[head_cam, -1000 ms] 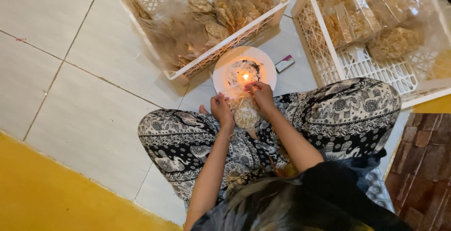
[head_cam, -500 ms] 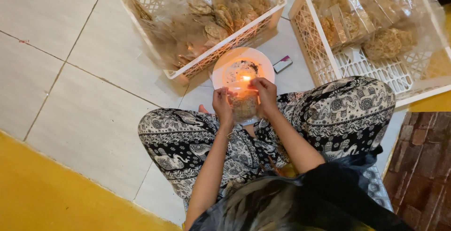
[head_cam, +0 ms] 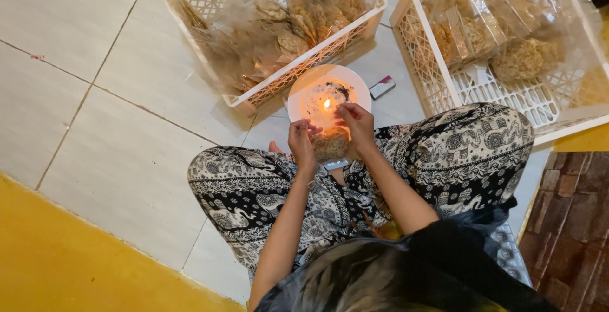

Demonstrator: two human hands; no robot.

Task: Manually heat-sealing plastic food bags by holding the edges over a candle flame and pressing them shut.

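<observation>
- Hands: left hand (head_cam: 301,142) and right hand (head_cam: 356,123) pinched the small cracker bag (head_cam: 330,144) by its top; fingers clenched on plastic
- Candle flame (head_cam: 327,103) burned on the white plate (head_cam: 358,84) just beyond

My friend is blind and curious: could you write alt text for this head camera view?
Seen from above, a person sitting cross-legged on a tiled floor holds a small clear bag of crackers between left hand and right hand, beside a lit candle on a white plate. Two white plastic baskets of bagged crackers stand beyond.
</observation>
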